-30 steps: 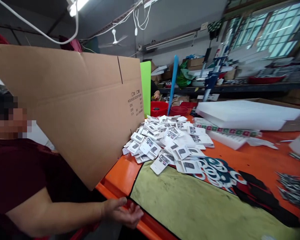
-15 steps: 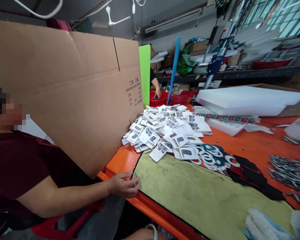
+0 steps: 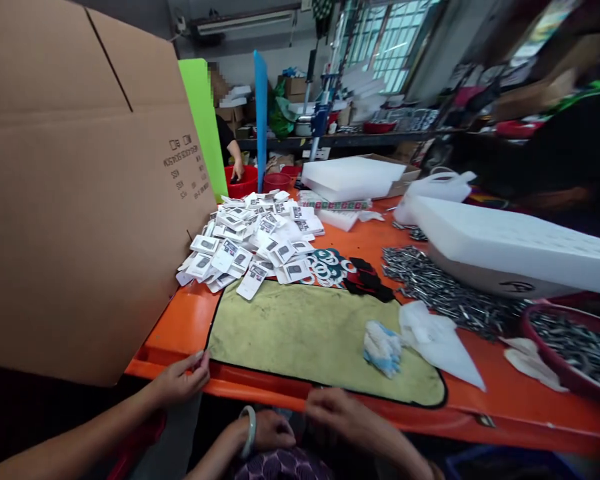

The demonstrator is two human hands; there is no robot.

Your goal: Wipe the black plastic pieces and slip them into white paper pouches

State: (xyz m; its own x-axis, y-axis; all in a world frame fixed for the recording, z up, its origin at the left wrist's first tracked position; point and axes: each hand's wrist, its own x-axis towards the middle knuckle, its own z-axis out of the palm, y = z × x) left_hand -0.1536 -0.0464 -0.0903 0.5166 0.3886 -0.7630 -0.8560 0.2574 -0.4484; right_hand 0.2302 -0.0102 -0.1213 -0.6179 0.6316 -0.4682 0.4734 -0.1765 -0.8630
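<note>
Low at the table's front edge, my left hand [image 3: 271, 430], with a pale bangle [image 3: 250, 432] on the wrist, rests over my patterned purple clothing [image 3: 283, 465]. Its fingers are curled; anything inside them is hidden. My right hand [image 3: 337, 415] is at the orange table edge, blurred, with fingers bent down and their tips hidden. Something pale and see-through shows faintly between both hands. Nearest on the table is a yellow-green mat [image 3: 290, 333] with a dark border. A crumpled white-and-blue cloth [image 3: 383, 348] lies on its right part.
A co-worker's hand [image 3: 184, 379] touches the mat's left corner. Beside a big cardboard box [image 3: 105, 200] is a heap of white printed cards [image 3: 250, 240]. White rings [image 3: 323, 267], black-red gloves [image 3: 367, 280], metal pieces [image 3: 440, 293], white foam [image 3: 520, 240] and a red basin [image 3: 555, 360] are rightward.
My view has swung right, bringing both my hands, the metal pile and the basin into sight. The co-worker's hand stays by the mat's corner.
</note>
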